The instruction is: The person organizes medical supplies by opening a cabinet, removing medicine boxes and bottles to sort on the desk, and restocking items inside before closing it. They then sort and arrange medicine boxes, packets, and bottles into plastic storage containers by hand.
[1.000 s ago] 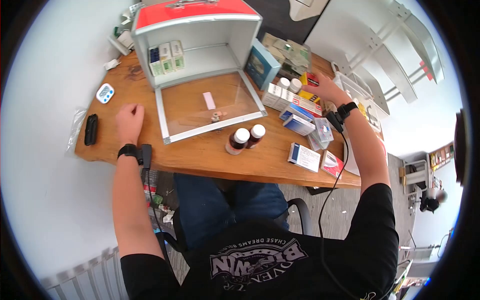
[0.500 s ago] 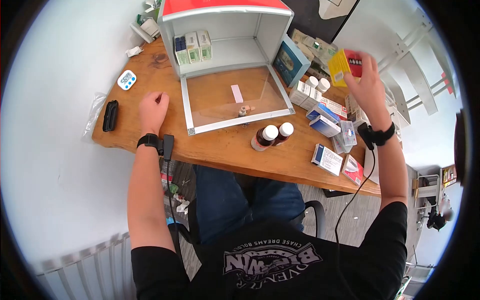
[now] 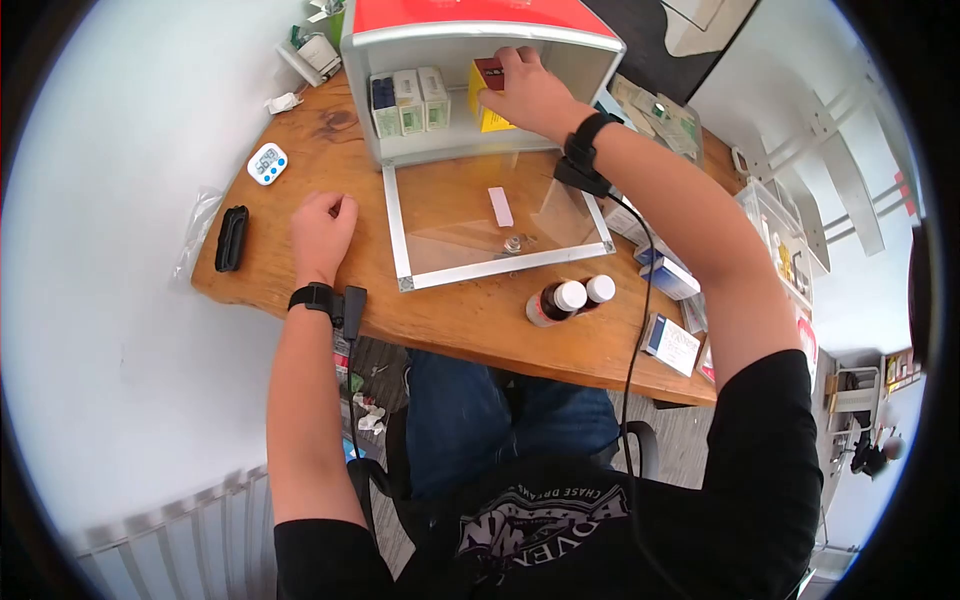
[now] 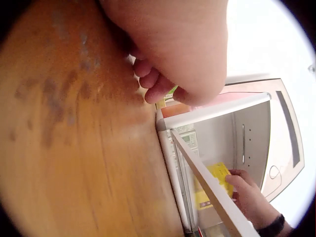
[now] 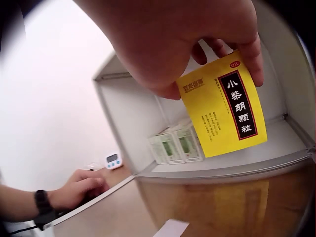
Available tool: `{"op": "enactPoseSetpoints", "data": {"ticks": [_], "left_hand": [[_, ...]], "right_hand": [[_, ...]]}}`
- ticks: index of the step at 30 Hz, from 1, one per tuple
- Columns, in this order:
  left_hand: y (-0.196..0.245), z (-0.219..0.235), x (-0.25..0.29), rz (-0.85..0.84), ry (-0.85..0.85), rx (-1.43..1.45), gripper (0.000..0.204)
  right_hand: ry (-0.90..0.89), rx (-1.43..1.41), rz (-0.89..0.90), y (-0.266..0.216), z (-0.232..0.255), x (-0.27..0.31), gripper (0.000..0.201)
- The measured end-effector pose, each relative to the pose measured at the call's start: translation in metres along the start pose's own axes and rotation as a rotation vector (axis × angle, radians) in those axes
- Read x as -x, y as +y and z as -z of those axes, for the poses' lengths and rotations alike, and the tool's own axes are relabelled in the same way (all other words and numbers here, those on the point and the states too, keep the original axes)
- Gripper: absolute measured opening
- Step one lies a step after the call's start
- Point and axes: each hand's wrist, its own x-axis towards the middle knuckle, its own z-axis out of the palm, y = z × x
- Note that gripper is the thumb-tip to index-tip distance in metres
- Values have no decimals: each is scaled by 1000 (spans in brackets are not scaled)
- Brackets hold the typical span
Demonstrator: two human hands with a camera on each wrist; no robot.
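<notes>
- Gripping the yellow box (image 5: 210, 116) near its top inside the red-topped case (image 3: 480, 16), the right hand (image 3: 535, 100) apparently keeps its base unobstructed.
- Boxes (image 3: 408, 103) stand together at left, probably saving room.
- Well apart, the left hand (image 3: 323, 235) rests loosely curled on the counter (image 3: 450, 328), holding nothing.

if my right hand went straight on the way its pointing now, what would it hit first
Probably the nearest white-and-green box inside the case, with the yellow box in your right hand touching first. Depth is unclear, though: it might clear that row and meet the wall behind.
</notes>
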Motion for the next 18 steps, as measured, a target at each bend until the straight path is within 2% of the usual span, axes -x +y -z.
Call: {"op": "enactPoseSetpoints", "data": {"ticks": [2,7,8,11,14,18], "left_hand": [[1,1,0,6,5,4,24],[-3,-1,0,7,21,33,24],[-2,0,-1,17,17,41,25],[-2,0,-2,23,11,68,25],[-7,-4,-1,13,19,109,25],[-8,-4,-1,3,22,97,25]], "right_hand": [[-13,-62,9,17,-33,-29,70],[-29,-375,69,13,-57,-55,84],[19,-280,53,25,-76,-71,88],[-53,-300,55,12,-58,-66,88],[-59,-367,59,40,-72,-82,88],[-18,-176,44,7,9,-17,81]]}}
